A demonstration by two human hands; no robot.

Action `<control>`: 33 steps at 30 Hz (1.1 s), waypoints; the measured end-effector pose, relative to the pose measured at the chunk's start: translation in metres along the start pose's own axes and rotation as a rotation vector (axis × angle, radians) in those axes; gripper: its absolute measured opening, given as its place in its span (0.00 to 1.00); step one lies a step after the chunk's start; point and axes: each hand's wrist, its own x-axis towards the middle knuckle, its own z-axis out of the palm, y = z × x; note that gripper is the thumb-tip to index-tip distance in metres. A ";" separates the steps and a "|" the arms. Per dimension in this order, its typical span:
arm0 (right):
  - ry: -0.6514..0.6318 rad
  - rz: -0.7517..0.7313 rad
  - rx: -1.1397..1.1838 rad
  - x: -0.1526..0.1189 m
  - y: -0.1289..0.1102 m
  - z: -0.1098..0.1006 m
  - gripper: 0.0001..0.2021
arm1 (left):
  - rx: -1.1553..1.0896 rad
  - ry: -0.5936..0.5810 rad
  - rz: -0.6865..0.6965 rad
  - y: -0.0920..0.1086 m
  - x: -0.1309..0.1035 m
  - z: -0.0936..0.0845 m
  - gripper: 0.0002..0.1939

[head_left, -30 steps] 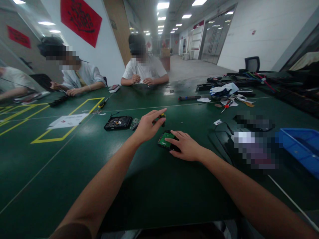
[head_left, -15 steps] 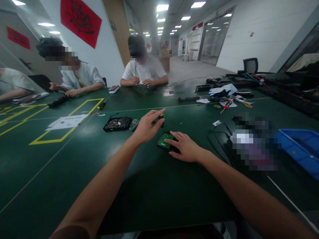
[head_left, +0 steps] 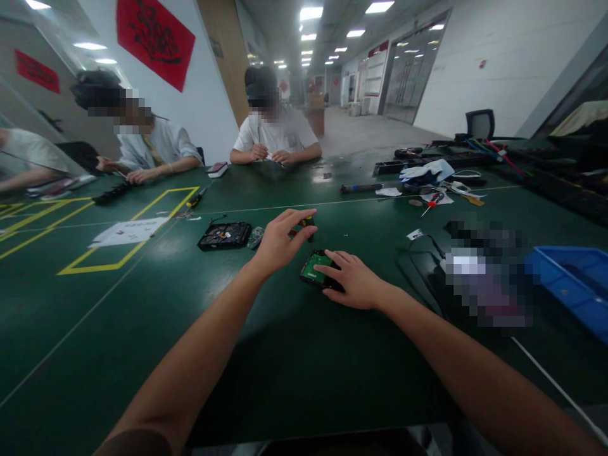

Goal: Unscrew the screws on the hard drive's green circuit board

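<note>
Plainly, in the head view, the right hand covers one end of the drive, so only part of its green board shows. The tip of the screwdriver is hard to make out, and the left hand hides part of its yellow-and-black handle. A pixelated patch masks whatever lies right of the right hand, and the frame cuts off the blue bin at its far right.

Green tabletop stretches from the drive, between the two forearms, to the near edge low in the picture. Left of the left hand, a loose circuit board lies just beside an opened drive; a cable curls well right of the right hand.

The left hand pinches the screwdriver between thumb and fingers, upright or nearly so, just beyond the drive; whether its tip touches anything, I cannot tell. The right hand rests spread over the drive, index finger on the board, thumb at the near side. The drive lies flat on the table, in front of the person.
</note>
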 end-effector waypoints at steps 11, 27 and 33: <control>0.000 0.006 -0.002 0.000 -0.001 -0.001 0.33 | 0.024 0.064 -0.009 0.001 0.001 0.001 0.13; -0.005 0.003 0.015 0.000 -0.001 -0.002 0.33 | 0.030 -0.013 -0.001 -0.001 0.000 0.001 0.19; -0.005 0.007 0.015 0.000 -0.001 -0.002 0.33 | 0.032 0.009 -0.032 0.000 0.000 -0.001 0.15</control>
